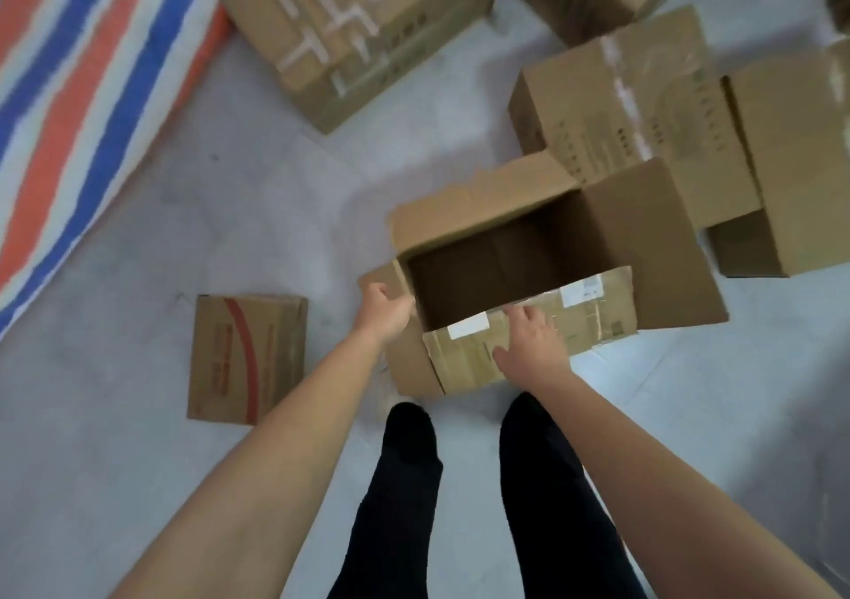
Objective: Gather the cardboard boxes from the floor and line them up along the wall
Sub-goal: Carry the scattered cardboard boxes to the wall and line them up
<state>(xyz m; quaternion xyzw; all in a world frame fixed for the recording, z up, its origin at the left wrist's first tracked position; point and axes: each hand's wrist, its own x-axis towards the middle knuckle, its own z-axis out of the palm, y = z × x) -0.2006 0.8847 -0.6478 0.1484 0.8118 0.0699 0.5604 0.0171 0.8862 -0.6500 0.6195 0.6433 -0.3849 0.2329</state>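
An open cardboard box stands on the grey floor in front of my feet, flaps spread, its inside dark and empty. My left hand grips the box's left edge at the near corner. My right hand lies on the near flap, which carries white labels and tape, with fingers spread. A small closed box with a red curved print lies flat on the floor to the left.
Several more cardboard boxes stand beyond: a large taped one at the top, a sealed one at right and another at the far right. A red, white and blue striped tarp covers the floor at left. My dark-trousered legs are below.
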